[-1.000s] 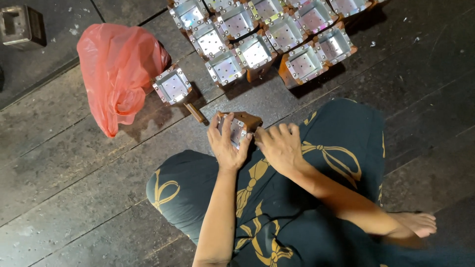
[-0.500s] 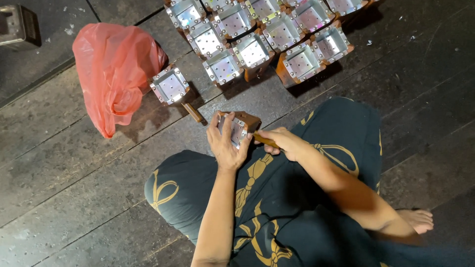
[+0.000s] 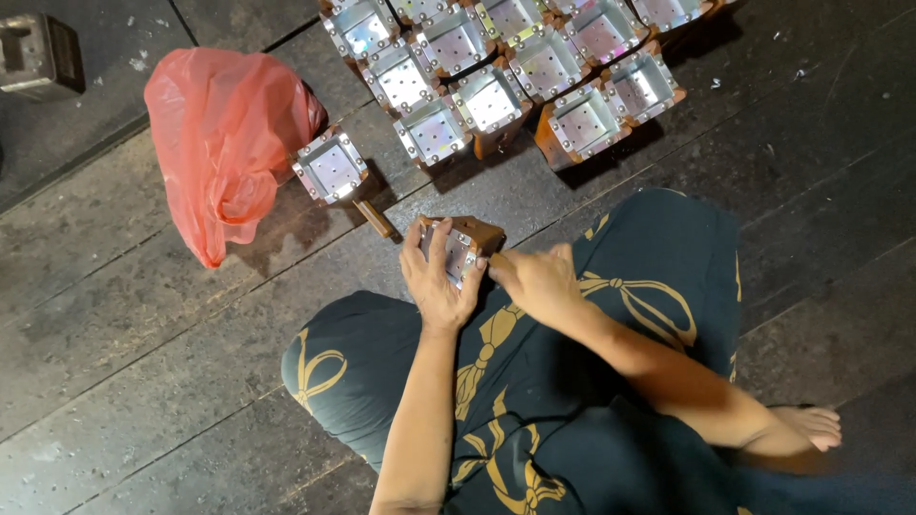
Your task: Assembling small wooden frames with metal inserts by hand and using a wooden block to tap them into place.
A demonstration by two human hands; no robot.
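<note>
Brown wood and shiny metal make up the little box [image 3: 465, 248] that the person holds over the knees, just above the dark floor [image 3: 114, 381]. The left hand [image 3: 437, 278] wraps around the box, with the fingers laid over its shiny open top. The right hand [image 3: 536, 282] touches the box on its right side, with the fingers pinched at its edge; whether they hold something small there cannot be told. The person sits cross-legged in dark green cloth [image 3: 534, 420] with yellow bow shapes, and a bare foot [image 3: 806, 426] shows at the right. Just up and left of the held box, another box [image 3: 330, 169] sits alone on the floor, with a short brown stick [image 3: 374, 218] beside it. A red plastic bag [image 3: 224, 138] lies touching that lone box on its left side. Farther up, many more boxes [image 3: 520, 67] stand close together in rows, their shiny open tops facing up. In the far top left corner sits a grey metal block [image 3: 38, 55], well apart from everything else.
</note>
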